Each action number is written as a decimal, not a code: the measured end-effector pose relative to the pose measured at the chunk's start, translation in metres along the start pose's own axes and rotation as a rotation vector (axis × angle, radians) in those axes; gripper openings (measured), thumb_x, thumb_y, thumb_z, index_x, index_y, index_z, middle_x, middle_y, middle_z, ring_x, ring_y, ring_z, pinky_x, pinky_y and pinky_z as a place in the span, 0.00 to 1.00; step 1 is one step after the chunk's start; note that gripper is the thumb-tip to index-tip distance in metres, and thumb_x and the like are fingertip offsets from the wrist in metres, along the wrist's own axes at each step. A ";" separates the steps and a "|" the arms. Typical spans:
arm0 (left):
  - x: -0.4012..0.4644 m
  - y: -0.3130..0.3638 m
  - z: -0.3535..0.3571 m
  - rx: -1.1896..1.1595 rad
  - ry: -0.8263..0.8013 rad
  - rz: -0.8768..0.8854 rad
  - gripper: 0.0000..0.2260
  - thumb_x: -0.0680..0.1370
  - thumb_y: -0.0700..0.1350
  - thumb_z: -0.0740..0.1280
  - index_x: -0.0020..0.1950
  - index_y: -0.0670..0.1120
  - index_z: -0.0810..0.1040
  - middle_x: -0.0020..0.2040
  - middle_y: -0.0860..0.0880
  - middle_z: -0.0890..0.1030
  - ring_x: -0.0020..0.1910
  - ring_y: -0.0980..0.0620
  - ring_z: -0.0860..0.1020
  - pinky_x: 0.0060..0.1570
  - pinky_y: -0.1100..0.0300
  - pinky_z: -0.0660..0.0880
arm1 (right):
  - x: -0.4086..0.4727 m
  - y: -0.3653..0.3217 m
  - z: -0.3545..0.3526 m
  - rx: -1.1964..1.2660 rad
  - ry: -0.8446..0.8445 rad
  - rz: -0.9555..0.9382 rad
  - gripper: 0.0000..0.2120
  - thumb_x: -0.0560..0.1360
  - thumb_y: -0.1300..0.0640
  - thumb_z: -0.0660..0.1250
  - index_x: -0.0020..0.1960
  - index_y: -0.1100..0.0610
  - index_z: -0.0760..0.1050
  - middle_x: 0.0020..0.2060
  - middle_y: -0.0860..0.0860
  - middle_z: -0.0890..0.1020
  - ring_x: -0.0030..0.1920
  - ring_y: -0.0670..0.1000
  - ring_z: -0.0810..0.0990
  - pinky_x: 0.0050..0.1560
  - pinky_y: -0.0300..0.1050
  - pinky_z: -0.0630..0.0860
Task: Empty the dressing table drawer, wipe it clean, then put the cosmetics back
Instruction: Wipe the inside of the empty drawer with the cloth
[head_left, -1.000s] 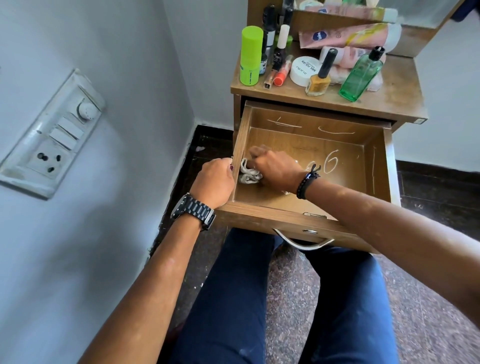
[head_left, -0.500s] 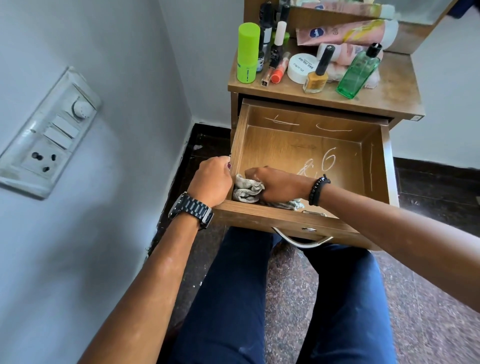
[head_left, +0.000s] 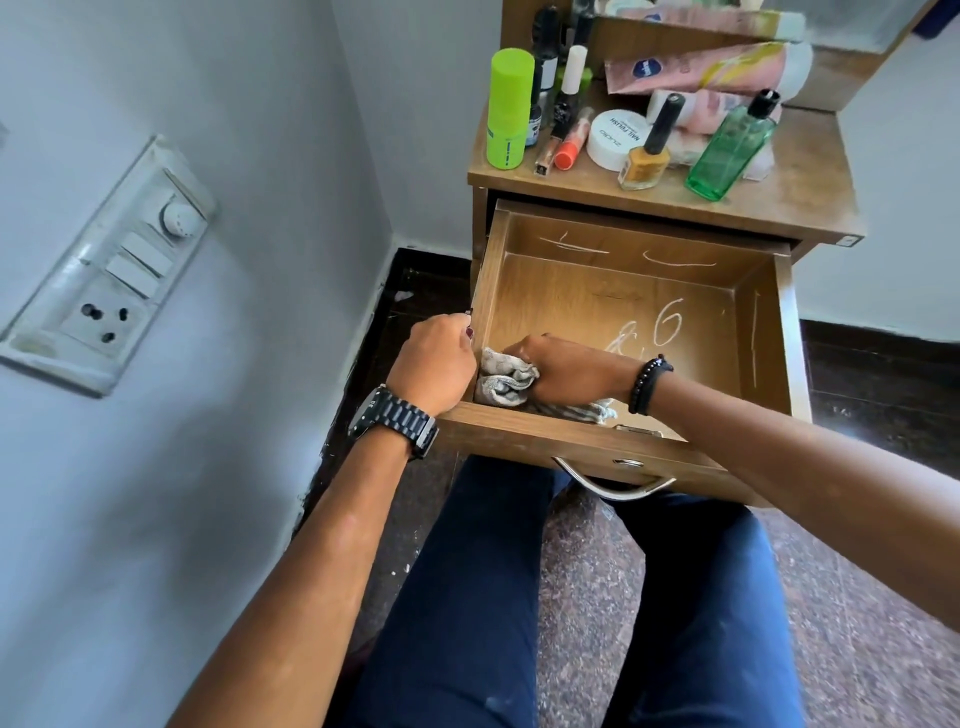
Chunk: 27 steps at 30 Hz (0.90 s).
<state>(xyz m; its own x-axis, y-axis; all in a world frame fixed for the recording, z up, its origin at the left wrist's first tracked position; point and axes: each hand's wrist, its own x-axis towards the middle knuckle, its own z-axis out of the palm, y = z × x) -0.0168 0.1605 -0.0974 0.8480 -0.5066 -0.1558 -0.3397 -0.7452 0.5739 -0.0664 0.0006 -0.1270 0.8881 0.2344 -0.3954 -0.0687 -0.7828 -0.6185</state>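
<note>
The drawer (head_left: 631, 306) stands pulled out from the dressing table (head_left: 810, 197), and nothing lies in it but a grey cloth (head_left: 504, 382), so this looks like the wiping step. The right hand (head_left: 569, 371) is closed in a fist over the cloth, pressing it into the near left corner of the drawer floor. The left hand (head_left: 434, 364) curls tight around the drawer's left wall, steadying it. White chalk-like marks (head_left: 654, 330) show on the floor towards the right and along the far wall; I judge the next move calls for dragging the cloth rightward and farther in over them. The cosmetics wait on the tabletop beyond: a lime green can (head_left: 509, 109), a yellow nail polish bottle (head_left: 647, 156), a green bottle (head_left: 730, 150) and a white jar (head_left: 618, 137).
</note>
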 end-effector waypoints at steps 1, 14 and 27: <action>0.000 0.000 0.000 0.001 -0.002 -0.002 0.13 0.81 0.39 0.54 0.58 0.38 0.76 0.57 0.39 0.78 0.47 0.45 0.79 0.38 0.60 0.72 | -0.003 0.001 -0.001 0.030 0.011 -0.009 0.04 0.72 0.66 0.65 0.46 0.62 0.75 0.44 0.56 0.82 0.42 0.55 0.82 0.44 0.56 0.80; 0.000 0.000 0.000 -0.010 -0.034 -0.030 0.15 0.80 0.37 0.52 0.62 0.40 0.74 0.58 0.41 0.78 0.36 0.52 0.75 0.29 0.68 0.67 | 0.005 -0.008 -0.002 0.052 -0.076 0.150 0.04 0.73 0.65 0.63 0.43 0.58 0.71 0.38 0.55 0.79 0.35 0.52 0.75 0.41 0.51 0.78; -0.002 0.002 -0.002 0.023 -0.072 -0.027 0.16 0.80 0.38 0.52 0.64 0.41 0.74 0.61 0.43 0.76 0.58 0.44 0.76 0.58 0.49 0.74 | 0.034 -0.010 -0.034 1.169 0.469 0.628 0.16 0.74 0.63 0.68 0.60 0.64 0.72 0.57 0.60 0.80 0.56 0.58 0.80 0.53 0.50 0.77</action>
<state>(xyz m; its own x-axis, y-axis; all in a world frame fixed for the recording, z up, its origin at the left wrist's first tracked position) -0.0184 0.1604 -0.0946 0.8257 -0.5156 -0.2288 -0.3272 -0.7682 0.5503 -0.0206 -0.0028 -0.1111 0.6197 -0.3628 -0.6960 -0.6319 0.2953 -0.7166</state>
